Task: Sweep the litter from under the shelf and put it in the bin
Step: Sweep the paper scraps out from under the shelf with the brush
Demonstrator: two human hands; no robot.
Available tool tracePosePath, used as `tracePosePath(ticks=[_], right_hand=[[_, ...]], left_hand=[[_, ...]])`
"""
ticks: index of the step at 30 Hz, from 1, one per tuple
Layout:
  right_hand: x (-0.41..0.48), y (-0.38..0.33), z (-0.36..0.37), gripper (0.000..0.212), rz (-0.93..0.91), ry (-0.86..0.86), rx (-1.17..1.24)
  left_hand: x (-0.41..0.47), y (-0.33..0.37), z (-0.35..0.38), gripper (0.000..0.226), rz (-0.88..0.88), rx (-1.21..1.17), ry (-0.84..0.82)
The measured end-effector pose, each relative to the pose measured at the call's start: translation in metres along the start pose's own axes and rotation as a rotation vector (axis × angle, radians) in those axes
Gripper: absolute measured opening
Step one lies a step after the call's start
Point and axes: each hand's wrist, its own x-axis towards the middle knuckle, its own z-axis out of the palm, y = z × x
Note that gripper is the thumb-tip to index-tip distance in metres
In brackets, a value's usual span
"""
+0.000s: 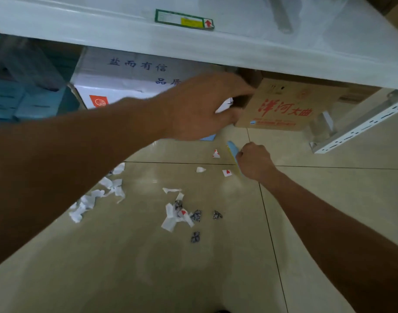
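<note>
with the left hand (200, 107) clamped on the brown box (281, 107) at twelve o'clock, the right hand (254, 161), fisted round the blue brush handle (233, 150), should rake scraps (180, 211) outward low.

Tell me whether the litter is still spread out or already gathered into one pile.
Spread out. White paper strips lie apart from crumpled wrappers, with separate scraps near the right hand.
</note>
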Motion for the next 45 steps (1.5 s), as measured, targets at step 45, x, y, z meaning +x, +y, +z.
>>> tracePosePath(ticks=[45], right_hand=[[-0.149,-0.206,0.075,0.022,-0.059,-0.291,0.067]], left_hand=[[-0.311,-0.113,0.049,0.048,-0.465,0.01,-0.86]])
